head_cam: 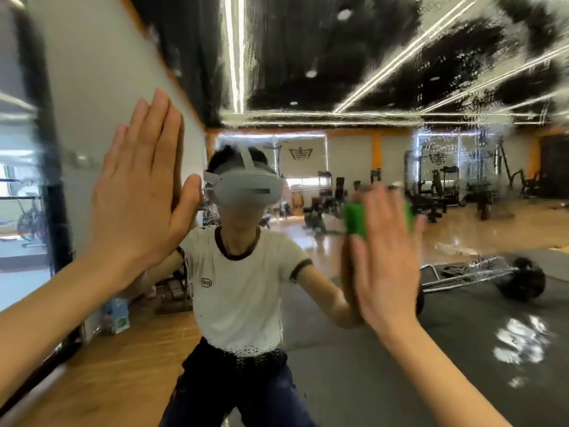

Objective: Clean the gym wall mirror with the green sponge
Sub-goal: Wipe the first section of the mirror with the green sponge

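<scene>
The gym wall mirror fills nearly the whole view, wet with streaks and droplets across its upper and right parts. My left hand lies flat against the glass at the left, fingers straight and pointing up. My right hand presses the green sponge flat onto the mirror right of centre, fingers straight and blurred. Only the sponge's edges show past my palm. My own reflection, a person in a white shirt and headset, stands between the two hands.
The mirror's dark frame runs down the left side, with a window area beyond it. Reflected in the glass are a wooden floor, dark mats, a barbell and weight machines far behind me.
</scene>
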### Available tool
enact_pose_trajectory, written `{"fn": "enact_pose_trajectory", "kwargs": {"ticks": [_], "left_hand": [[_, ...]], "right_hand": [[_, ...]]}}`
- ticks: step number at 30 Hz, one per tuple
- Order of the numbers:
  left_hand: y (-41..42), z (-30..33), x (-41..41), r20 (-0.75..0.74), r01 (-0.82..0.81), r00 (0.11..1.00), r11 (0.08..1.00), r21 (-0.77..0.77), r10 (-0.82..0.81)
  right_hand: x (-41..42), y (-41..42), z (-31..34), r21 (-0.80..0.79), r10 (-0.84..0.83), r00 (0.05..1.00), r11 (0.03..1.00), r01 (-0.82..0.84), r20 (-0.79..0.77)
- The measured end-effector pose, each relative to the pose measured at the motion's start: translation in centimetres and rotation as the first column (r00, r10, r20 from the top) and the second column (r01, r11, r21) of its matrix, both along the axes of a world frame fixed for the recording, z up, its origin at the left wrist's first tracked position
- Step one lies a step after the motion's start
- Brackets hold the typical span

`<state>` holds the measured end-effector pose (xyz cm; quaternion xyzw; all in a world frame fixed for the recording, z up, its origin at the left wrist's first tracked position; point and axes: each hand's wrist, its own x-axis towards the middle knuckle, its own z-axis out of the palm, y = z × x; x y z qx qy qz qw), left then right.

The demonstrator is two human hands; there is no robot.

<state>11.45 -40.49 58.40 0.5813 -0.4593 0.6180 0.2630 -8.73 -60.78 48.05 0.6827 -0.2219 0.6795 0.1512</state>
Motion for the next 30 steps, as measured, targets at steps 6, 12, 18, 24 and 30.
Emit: {"fn": "enact_pose_trajectory", "kwargs": {"ticks": [6, 12, 18, 24, 30], "left_hand": [[0.0, -0.1, 0.0, 0.007, 0.009, 1.0, 1.0, -0.008, -0.009], [0.0, -0.1, 0.0, -0.001, 0.034, 0.999, 0.999, 0.003, -0.034], [0.0, -0.3, 0.2, 0.001, 0.015, 1.0, 1.0, -0.002, -0.015], [0.1, -0.2, 0.1, 0.0, 0.025, 1.0, 1.0, 0.003, -0.025], [0.1, -0.1, 0.2, -0.009, 0.023, 1.0, 1.0, 0.01, -0.023]], "right_hand": [[6.9, 6.2, 1.5, -0.033, -0.031, 0.995, 0.999, 0.034, 0.092], [3.9, 3.0, 1.7, -0.363, -0.001, 0.965, 0.927, -0.097, -0.261], [0.5, -0.4, 9.7, -0.175, 0.102, 0.993, 0.978, -0.11, -0.055], [2.2, 1.5, 8.6, -0.269, 0.141, 0.981, 0.947, -0.173, -0.132], [-0.7, -0.9, 4.9, -0.596, -0.15, 0.812, 0.755, -0.274, -0.564]]}}
